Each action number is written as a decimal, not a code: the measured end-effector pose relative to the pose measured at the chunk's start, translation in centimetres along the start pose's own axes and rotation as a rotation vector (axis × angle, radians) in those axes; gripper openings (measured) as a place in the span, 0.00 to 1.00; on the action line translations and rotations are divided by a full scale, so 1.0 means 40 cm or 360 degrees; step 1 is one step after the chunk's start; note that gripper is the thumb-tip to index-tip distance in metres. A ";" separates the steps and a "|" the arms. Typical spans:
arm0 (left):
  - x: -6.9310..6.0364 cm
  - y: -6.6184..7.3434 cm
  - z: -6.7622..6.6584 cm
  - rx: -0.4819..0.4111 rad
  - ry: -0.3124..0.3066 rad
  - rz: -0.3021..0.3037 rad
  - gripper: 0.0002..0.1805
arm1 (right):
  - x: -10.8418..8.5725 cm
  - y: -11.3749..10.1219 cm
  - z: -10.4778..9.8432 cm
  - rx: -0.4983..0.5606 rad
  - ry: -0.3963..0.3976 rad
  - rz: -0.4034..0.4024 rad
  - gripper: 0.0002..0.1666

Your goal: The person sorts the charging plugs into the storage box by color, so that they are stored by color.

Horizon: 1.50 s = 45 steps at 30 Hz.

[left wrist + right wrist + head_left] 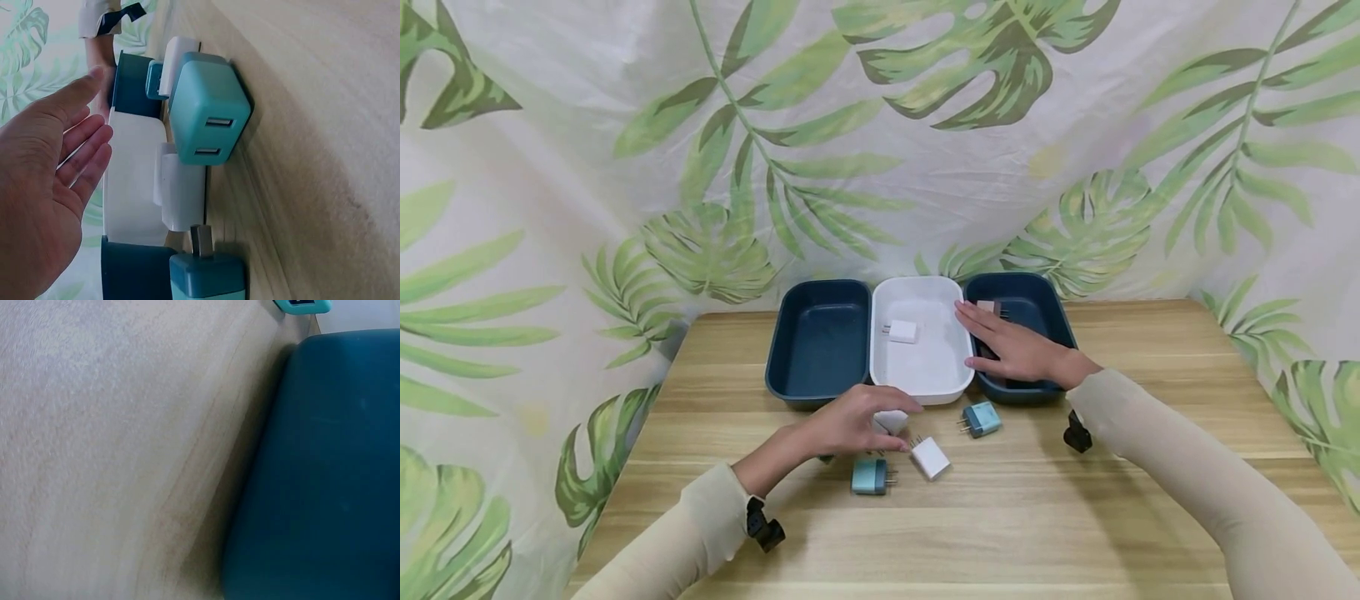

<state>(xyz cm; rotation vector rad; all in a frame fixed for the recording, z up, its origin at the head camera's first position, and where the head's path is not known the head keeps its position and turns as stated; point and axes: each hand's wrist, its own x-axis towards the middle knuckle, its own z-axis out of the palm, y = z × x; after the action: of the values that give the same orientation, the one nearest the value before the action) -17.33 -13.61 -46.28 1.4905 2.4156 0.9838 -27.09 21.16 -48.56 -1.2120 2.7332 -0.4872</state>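
My left hand (850, 421) hovers over a white charger (891, 422), fingers and thumb apart. In the left wrist view, the left hand (47, 169) holds nothing; a teal two-port charger (209, 115) and white charger (184, 194) lie beside it on the table. A second teal charger (206, 278) is mostly hidden by the hand in the head view. Another white charger (930, 458) and a teal charger (982, 419) lie nearby. My right hand (1018, 350) is spread over the right navy bin (1045, 304), partly covering a pinkish-brown charger (987, 307) inside; whether it touches anything is unclear.
Three bins stand side by side at the table's back: a left navy bin (820, 392), a white bin (925, 375) containing a white charger (902, 332), and the right navy one. A leaf-patterned cloth (820, 125) hangs behind the wooden table (1000, 533).
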 end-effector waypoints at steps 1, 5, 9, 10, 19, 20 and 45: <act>0.001 0.002 0.003 0.0001 -0.0016 -0.0003 0.27 | 0.000 0.001 0.001 -0.0003 -0.0004 0.0004 0.52; 0.003 0.002 0.013 -0.0008 -0.0079 -0.0013 0.27 | 0.000 0.001 0.002 0.0005 -0.0012 0.0016 0.52; 0.007 0.003 0.021 0.0005 -0.0117 0.0000 0.28 | -0.001 0.002 0.002 0.0013 -0.0013 0.0022 0.52; 0.008 0.003 0.023 0.0011 -0.0125 0.0000 0.28 | -0.001 0.002 0.003 0.0014 -0.0016 0.0023 0.52; 0.017 0.002 0.042 0.0072 -0.0221 -0.0017 0.26 | -0.004 -0.001 0.004 0.0030 -0.0016 0.0041 0.52; 0.019 0.001 0.045 0.0085 -0.0230 -0.0005 0.26 | -0.004 -0.001 0.004 0.0031 -0.0015 0.0041 0.52; 0.053 -0.017 0.078 0.0145 -0.0404 0.0032 0.26 | 0.000 0.000 0.003 0.0030 -0.0017 0.0041 0.52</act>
<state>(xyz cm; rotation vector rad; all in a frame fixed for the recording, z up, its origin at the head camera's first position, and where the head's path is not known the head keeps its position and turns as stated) -17.56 -10.61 -48.65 1.5654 2.2950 0.6492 -27.05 21.13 -48.66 -1.1703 2.7252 -0.5011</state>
